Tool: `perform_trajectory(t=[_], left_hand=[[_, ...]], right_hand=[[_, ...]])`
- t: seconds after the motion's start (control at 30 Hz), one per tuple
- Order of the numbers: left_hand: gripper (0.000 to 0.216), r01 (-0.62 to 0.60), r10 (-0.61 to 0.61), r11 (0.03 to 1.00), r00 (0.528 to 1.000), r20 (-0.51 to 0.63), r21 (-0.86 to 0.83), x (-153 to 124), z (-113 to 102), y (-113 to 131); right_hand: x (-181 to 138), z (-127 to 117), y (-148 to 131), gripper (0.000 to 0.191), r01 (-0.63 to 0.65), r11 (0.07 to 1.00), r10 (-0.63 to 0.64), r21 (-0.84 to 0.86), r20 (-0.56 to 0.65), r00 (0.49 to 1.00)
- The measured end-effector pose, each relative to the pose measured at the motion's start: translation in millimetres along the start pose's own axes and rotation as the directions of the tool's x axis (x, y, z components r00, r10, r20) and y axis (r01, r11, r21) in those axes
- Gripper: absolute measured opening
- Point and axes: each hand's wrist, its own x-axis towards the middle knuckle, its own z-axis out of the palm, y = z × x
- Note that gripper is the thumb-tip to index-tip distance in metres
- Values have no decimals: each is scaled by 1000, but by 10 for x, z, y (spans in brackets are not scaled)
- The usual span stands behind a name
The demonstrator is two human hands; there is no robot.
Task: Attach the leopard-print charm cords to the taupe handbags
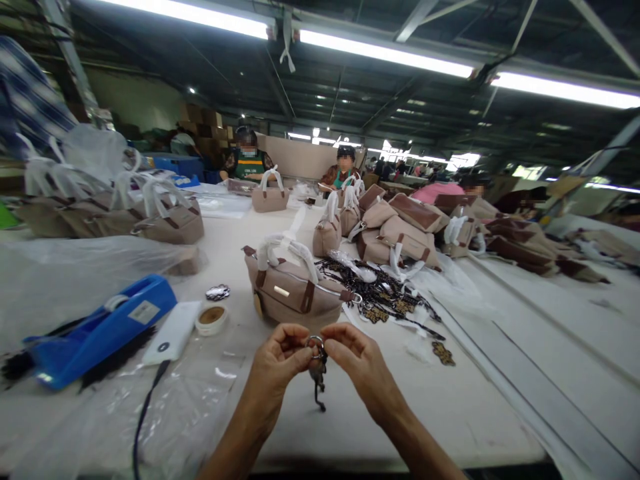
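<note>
Between my fingertips is a silver metal ring [315, 341] with a dark strap charm [318, 383] dangling below it. My left hand [287, 353] pinches the ring from one side, and my right hand [350, 353] pinches its other side, near the top of the strap. Just beyond my hands stands a beige handbag [285, 297] with brown trim, its handles wrapped in white. To its right lies a tangled pile of black straps [380, 290] with leopard-patterned charms. One loose leopard-patterned charm [443, 353] rests nearer to me.
At left are a blue tape dispenser [110, 327], a white power bank [173, 332] with a black cable, and a tape roll [211, 319]. Finished-looking handbags [170, 223] line the left back; more bags [410, 233] are heaped at right. Co-workers [247, 157] sit across the table [400, 427].
</note>
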Motion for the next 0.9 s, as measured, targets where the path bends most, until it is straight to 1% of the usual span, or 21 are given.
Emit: perform_trajectory(t=[0.07, 0.17, 0.27, 0.33, 0.4, 0.47, 0.57, 0.6, 0.63, 0.7, 0.8, 0.83, 0.9], left_hand=[[34, -17, 17, 1000, 1000, -18, 8, -6, 29, 11], [33, -46, 47, 998, 998, -36, 33, -6, 62, 7], [29, -83, 81, 988, 996, 24, 130, 55, 21, 18], [22, -158, 147, 954, 987, 62, 253, 155, -51, 69], [21, -238, 232, 890, 971, 64, 390, 301, -124, 162], [21, -288, 304, 799, 951, 58, 528, 476, -162, 274], [22, -363, 381, 612, 914, 140, 703, 744, -119, 404], [23, -383, 390, 562, 904, 173, 734, 826, -86, 428], [25, -397, 392, 531, 898, 198, 749, 902, -49, 443], [23, -405, 374, 523, 900, 225, 750, 1031, 21, 457], [13, -404, 309, 563, 912, 270, 721, 1162, 87, 460], [11, -398, 281, 587, 917, 283, 706, 1189, 95, 459], [15, -371, 223, 643, 928, 299, 670, 1221, 94, 451]], right_hand=[[-2, 5, 23, 21, -22, 1000, 22, 10, 3, 1000], [-9, 36, 91, 24, -19, 999, 20, 37, -29, 999], [9, 50, 122, 26, -11, 994, 18, 111, -60, 998], [51, 44, 104, 25, -7, 993, 17, 121, -83, 996], [122, 36, 70, 25, -12, 993, 24, 114, -107, 994], [220, 37, 40, 26, -14, 994, 28, 108, -126, 992], [396, 51, 29, 25, 18, 998, -8, 64, -162, 987], [456, 54, 33, 25, 15, 999, -8, 45, -167, 986], [513, 54, 40, 24, 7, 1000, -3, 24, -171, 985], [614, 46, 54, 23, 10, 998, -20, -55, -186, 982], [728, 32, 62, 19, 57, 980, -100, -189, -229, 968], [758, 33, 60, 19, 58, 978, -105, -200, -230, 968], [809, 44, 51, 18, 28, 985, -66, -172, -224, 972]])
